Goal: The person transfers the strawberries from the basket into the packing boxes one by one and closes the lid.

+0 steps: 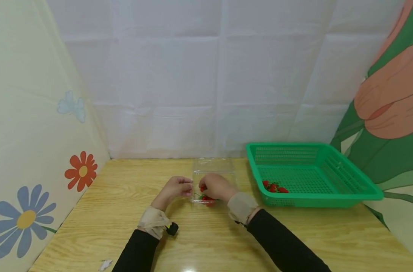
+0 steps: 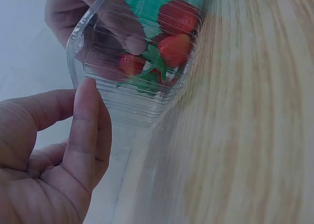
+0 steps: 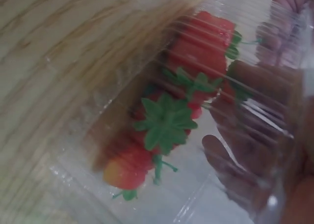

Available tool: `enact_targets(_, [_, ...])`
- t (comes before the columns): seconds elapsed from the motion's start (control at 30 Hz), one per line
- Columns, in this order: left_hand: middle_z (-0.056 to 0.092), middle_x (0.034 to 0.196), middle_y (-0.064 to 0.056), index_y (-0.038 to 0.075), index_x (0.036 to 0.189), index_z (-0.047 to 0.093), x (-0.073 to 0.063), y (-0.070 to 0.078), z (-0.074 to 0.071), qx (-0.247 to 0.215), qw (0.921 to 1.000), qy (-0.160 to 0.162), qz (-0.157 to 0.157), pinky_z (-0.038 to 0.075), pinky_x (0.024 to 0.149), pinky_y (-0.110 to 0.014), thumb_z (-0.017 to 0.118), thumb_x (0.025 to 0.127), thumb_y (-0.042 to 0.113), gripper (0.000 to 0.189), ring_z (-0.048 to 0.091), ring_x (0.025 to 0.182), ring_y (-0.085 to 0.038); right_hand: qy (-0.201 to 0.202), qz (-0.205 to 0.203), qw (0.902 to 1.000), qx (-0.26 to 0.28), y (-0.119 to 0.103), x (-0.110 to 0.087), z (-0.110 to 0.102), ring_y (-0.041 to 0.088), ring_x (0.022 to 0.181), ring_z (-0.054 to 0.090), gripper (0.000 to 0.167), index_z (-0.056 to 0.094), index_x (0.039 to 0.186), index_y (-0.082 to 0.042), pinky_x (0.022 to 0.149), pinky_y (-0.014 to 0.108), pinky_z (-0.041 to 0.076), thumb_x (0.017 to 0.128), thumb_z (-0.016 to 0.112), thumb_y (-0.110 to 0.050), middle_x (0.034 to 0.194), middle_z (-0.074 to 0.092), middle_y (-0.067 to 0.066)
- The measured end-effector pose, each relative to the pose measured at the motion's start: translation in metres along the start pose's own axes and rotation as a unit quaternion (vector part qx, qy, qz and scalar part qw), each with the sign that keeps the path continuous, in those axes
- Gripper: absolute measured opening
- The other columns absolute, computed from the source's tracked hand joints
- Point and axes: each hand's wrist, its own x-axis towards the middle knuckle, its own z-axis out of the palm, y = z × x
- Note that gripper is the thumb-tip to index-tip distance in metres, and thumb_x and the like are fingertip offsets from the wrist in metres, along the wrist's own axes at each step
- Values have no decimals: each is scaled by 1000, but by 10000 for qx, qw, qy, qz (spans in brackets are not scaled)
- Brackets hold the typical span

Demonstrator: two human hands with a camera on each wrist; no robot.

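A clear plastic box (image 2: 73, 43) with its hinged lid (image 1: 213, 165) laid back stands on the table between the hands. Thumb and fingers of the left hand (image 1: 174, 190) pinch the box's left rim. Reaching down inside it, the right hand (image 1: 218, 186) has its curled fingertips on a strawberry (image 2: 131, 64), partly covered by those fingers. Other red strawberries (image 3: 164, 118) with green leafy caps lie in a row along the near wall of the box, seen through the ribbed plastic in both wrist views.
To the right is a green slotted basket (image 1: 315, 196) with several strawberries (image 1: 274, 187) in its near left corner. A white cloth (image 1: 165, 75) hangs behind the wooden table (image 1: 199, 241). A small white scrap (image 1: 105, 264) lies at the front left.
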Motion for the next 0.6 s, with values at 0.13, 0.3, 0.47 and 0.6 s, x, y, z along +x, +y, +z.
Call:
enact_targets(0.13, [68, 87, -10, -18, 124, 57, 0, 0, -1, 36, 10000, -3, 11, 59, 66, -21, 57, 100, -1, 30, 64, 69, -8, -63, -8, 9997, -254, -1, 4, 4, 22, 89, 67, 8, 77, 99, -7, 82, 39, 57, 91, 75, -9, 95, 73, 5])
enact_targets(0.3, [67, 86, -9, -18, 123, 57, -1, -1, 0, 12, 10000, 18, 4, 58, 65, -21, 58, 99, -2, 30, 63, 69, -9, -139, -39, 9984, -541, -3, 8, 9, 22, 92, 68, 8, 77, 98, -8, 86, 38, 57, 91, 74, -8, 95, 74, 4])
enact_targets(0.47, [67, 86, -9, -18, 123, 57, -1, 0, 0, 31, 10000, 5, 1, 58, 65, -21, 58, 99, -2, 30, 63, 68, -9, -228, -24, 9971, -727, -4, 11, 14, 17, 84, 65, 7, 75, 88, -10, 80, 35, 57, 89, 70, -5, 88, 72, 0])
enact_targets(0.6, [67, 86, -8, -19, 123, 57, -1, 1, 0, 15, 10000, -7, 4, 58, 65, -20, 58, 99, -2, 30, 63, 68, -8, -328, 29, 9964, -787, -7, 12, 15, 17, 87, 67, 9, 76, 90, -10, 81, 34, 57, 90, 69, -5, 92, 73, 0])
